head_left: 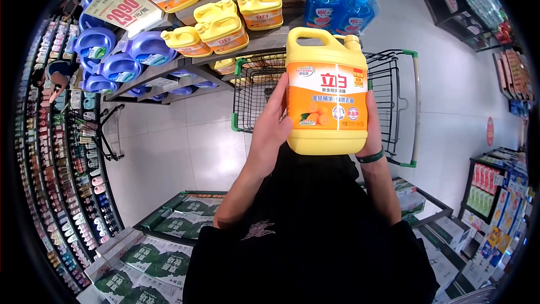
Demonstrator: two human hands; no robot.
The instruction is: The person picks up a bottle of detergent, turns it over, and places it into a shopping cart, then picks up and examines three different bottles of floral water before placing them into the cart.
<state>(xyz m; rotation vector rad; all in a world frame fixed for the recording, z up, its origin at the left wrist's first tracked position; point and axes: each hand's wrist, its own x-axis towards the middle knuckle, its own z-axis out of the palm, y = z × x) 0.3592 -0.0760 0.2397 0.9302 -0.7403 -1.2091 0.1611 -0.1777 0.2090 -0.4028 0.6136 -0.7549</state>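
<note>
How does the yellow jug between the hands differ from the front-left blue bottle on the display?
The jug is yellow with an orange-and-white label; the bottle is blue. The jug has a loop handle and offset cap; the bottle has a central top. The left hand and right hand hold the jug; the bottle stands unheld. Both carry printed labels.

"立白" on the yellow jug [327, 95]; "2990" on the price sign [121, 8].
</note>
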